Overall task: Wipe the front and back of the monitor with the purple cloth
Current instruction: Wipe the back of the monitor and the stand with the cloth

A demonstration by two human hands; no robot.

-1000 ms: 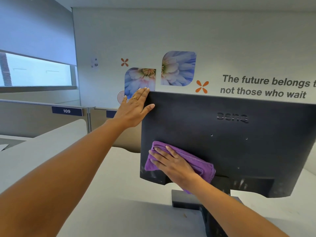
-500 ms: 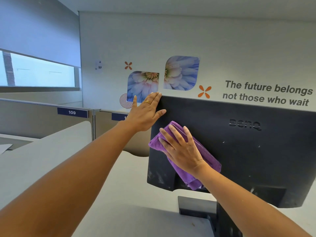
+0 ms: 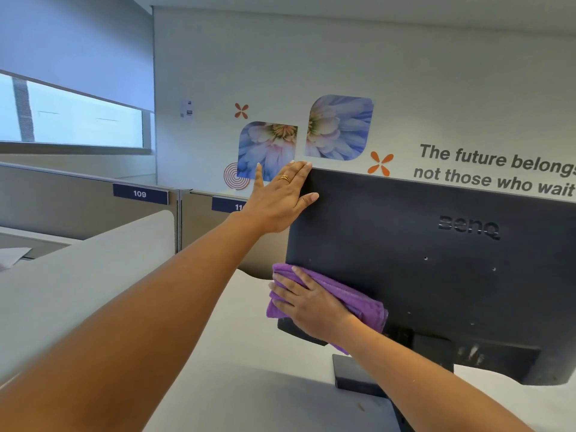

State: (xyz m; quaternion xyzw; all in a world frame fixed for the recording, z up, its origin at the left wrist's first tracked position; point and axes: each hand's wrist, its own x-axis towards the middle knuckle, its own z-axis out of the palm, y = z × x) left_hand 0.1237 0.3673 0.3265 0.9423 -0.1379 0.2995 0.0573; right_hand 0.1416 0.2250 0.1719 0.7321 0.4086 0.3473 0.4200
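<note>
The black monitor point(image 3: 436, 269) stands with its back toward me, a logo on the upper right of the casing. My left hand point(image 3: 280, 198) lies flat with straight fingers against the monitor's top left corner, thumb on the back panel. My right hand point(image 3: 311, 304) presses the folded purple cloth point(image 3: 358, 294) flat against the lower left part of the back. The cloth hangs slightly past the monitor's left edge. The screen side is hidden from me.
The monitor's dark stand base point(image 3: 355, 378) sits on a white desk point(image 3: 249, 369). Grey cubicle partitions point(image 3: 78, 201) with number labels run behind at left. A white wall point(image 3: 405, 73) with flower decals and lettering is behind the monitor.
My right hand slid the cloth up the back's left side, then down again to the lower left. My left hand stayed on the top left corner.
</note>
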